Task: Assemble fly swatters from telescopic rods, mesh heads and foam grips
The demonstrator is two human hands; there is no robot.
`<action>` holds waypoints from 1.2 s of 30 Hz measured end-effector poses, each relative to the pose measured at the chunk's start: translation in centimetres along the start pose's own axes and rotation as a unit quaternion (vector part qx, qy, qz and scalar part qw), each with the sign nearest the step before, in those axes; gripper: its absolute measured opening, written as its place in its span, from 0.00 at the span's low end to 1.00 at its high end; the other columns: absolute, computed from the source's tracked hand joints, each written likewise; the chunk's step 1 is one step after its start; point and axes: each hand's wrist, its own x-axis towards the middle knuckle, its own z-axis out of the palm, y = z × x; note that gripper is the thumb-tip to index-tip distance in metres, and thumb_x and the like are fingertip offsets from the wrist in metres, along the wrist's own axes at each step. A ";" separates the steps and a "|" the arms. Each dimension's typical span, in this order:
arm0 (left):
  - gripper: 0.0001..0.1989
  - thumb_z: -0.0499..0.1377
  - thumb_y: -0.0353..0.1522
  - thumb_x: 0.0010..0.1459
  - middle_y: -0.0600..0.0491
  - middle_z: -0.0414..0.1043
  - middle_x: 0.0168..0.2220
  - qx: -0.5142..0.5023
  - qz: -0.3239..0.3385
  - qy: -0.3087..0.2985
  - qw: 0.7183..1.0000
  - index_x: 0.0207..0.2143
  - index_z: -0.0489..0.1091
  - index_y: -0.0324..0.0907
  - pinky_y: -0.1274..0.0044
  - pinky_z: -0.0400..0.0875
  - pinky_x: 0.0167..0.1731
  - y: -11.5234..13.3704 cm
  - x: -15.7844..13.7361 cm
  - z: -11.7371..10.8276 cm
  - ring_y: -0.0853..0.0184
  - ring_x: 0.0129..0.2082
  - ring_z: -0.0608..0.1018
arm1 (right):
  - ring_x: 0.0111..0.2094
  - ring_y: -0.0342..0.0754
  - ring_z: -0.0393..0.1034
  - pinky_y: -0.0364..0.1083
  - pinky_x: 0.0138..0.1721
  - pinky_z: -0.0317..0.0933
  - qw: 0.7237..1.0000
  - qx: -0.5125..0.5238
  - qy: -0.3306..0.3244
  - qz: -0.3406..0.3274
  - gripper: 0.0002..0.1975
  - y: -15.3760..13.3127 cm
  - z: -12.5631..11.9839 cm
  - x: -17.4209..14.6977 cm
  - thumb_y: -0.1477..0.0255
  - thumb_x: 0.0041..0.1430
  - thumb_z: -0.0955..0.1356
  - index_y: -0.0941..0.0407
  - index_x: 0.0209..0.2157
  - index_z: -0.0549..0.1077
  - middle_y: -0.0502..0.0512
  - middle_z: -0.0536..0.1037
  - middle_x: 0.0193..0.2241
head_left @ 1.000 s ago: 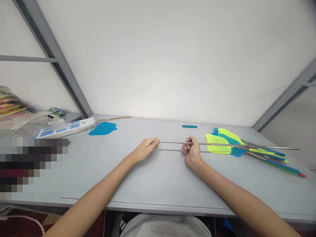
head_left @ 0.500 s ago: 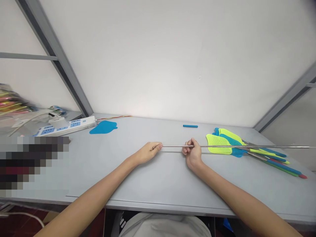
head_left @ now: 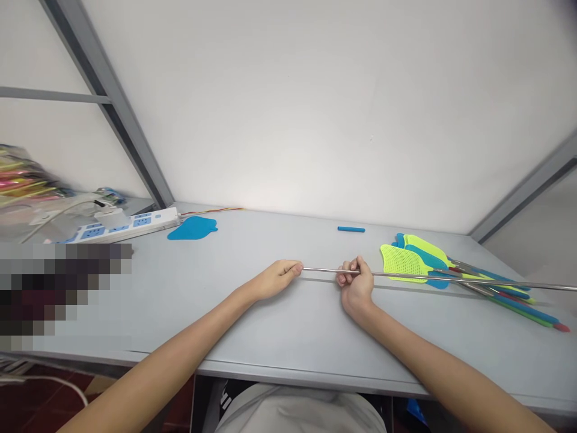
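My left hand point(head_left: 278, 278) pinches the near-left end of a long, thin telescopic metal rod point(head_left: 321, 270) between thumb and fingers. Farther along the same rod, my right hand point(head_left: 357, 285) is closed with its palm turned up and fingers curled at the shaft. The rod stretches right, past the frame's edge, sloping slightly down in the picture. It passes over a pile of fly swatters point(head_left: 404, 263) with yellow-green and blue heads. Behind my hands lies a short blue handle tube point(head_left: 351, 229). A loose blue swatter head point(head_left: 193, 228) rests at the left.
A white power strip point(head_left: 148, 222) with a plug in it stands at the back left, thin coloured wires behind it. Bagged colourful items point(head_left: 27, 177) are at far left. Grey metal posts point(head_left: 121, 114) frame the white wall. A blurred-out patch covers the table's left.
The rod has tilted, its right part now lower across the swatter pile. Both hands keep their hold on it. The whole view has shifted slightly.
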 end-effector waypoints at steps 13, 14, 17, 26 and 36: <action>0.18 0.39 0.41 0.57 0.60 0.47 0.18 -0.037 0.022 -0.031 0.999 0.20 0.50 0.40 0.82 0.50 0.19 0.7 0.0 1.1 0.76 0.18 0.53 | 0.09 0.36 0.47 0.39 0.12 0.40 1.000 -0.001 -0.026 0.005 0.16 0.4 0.3 -1.5 0.66 0.52 0.58 0.57 0.15 0.52 0.42 0.51 0.08; 0.18 0.39 0.41 0.57 0.60 0.47 0.18 -0.039 0.022 -0.031 0.999 0.20 0.50 0.40 0.82 0.50 0.19 0.7 0.0 1.1 0.76 0.18 0.53 | 0.10 0.36 0.47 0.39 0.13 0.40 1.000 -0.001 -0.027 0.004 0.16 0.4 0.3 -1.5 0.66 0.52 0.58 0.57 0.15 0.52 0.42 0.51 0.08; 0.19 0.39 0.41 0.57 0.60 0.47 0.18 -0.041 0.022 -0.033 0.998 0.20 0.50 0.40 0.82 0.50 0.19 0.7 0.0 1.2 0.76 0.19 0.53 | 0.10 0.37 0.47 0.39 0.13 0.40 1.000 -0.003 -0.028 0.001 0.16 0.5 0.3 -1.5 0.66 0.52 0.58 0.57 0.15 0.53 0.42 0.51 0.08; 0.19 0.39 0.41 0.58 0.60 0.47 0.18 -0.040 0.022 -0.034 0.998 0.20 0.50 0.40 0.82 0.50 0.19 0.7 0.1 1.2 0.76 0.19 0.53 | 0.10 0.37 0.47 0.39 0.13 0.41 0.999 -0.003 -0.040 0.000 0.16 0.5 0.4 -1.9 0.65 0.52 0.58 0.57 0.15 0.53 0.42 0.51 0.08; 0.19 0.38 0.41 0.58 0.60 0.48 0.18 -0.050 0.016 -0.038 0.998 0.20 0.51 0.39 0.82 0.51 0.19 0.6 0.1 1.3 0.75 0.19 0.54 | 0.10 0.37 0.47 0.39 0.13 0.40 0.999 -0.006 -0.040 0.003 0.16 0.5 0.5 -2.0 0.65 0.52 0.58 0.57 0.15 0.54 0.42 0.52 0.08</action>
